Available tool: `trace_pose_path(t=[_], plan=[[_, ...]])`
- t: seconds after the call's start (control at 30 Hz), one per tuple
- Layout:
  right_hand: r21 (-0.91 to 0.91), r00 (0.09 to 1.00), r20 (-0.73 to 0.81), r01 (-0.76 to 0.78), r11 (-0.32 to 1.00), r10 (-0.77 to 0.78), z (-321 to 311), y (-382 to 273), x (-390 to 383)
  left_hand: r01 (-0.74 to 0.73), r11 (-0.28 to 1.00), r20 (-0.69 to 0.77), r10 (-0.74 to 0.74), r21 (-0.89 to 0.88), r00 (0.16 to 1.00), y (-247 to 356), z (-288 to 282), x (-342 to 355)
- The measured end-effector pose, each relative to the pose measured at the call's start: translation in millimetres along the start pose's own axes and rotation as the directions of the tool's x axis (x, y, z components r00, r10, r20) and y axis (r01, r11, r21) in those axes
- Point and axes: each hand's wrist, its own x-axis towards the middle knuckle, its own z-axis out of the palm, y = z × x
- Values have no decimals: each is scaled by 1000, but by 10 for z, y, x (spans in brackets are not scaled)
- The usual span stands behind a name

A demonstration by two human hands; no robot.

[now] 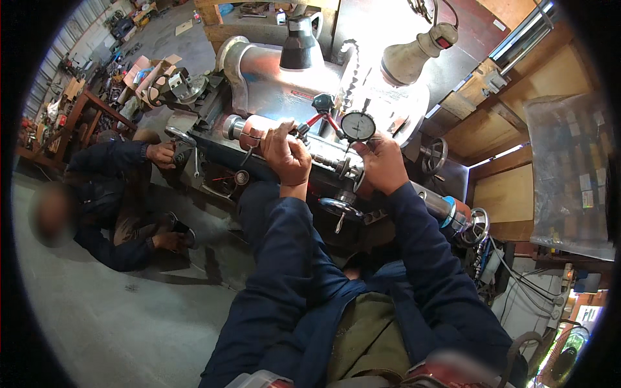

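A round dial indicator (358,126) with a black rim and pale face sits on a jointed red indicator arm (313,121) with a black knob (323,102) at its elbow. My right hand (386,165) is closed at the dial's lower right edge, its thumb just beneath the dial. My left hand (286,154) has curled fingers beside the black lower end of the arm, in front of a reddish cylindrical housing (260,129). Whatever those fingers grip is hidden. Between my hands runs a metal shaft (326,160) of the machine.
Two lamps, one black (301,48) and one beige (411,57), stand over the machine. Handwheels (341,208) (435,155) jut out along its front and right. At left, a co-worker crouches with a hand (162,154) near another handwheel (180,135). A plastic sheet (569,174) hangs at right.
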Motion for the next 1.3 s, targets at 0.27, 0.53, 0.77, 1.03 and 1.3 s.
trace_pose_path(t=[0.27, 0.53, 0.77, 1.03, 1.3], plan=[[112, 996, -44, 86, 990, -82, 20, 209, 45, -23, 1000, -15, 23, 10, 1000, 15, 10, 23], [115, 1000, 1, -15, 993, 15, -78, 14, -13, -3, 1000, -30, 3, -2, 1000, 22, 20, 24], [-4, 903, -430, 21, 1000, -20, -778, -276, -706, -5, 1000, 23, 5, -21, 1000, -32, -36, 8], [-587, 869, -415, -482, 650, 269, -2803, 1444, -2201, 128, 977, -9, -132, -168, 991, 147, -73, 62], [-104, 768, -627, -248, 963, 130, -2102, 1764, -2510, 395, 847, 18, -417, -355, 909, 1027, -574, -91]])
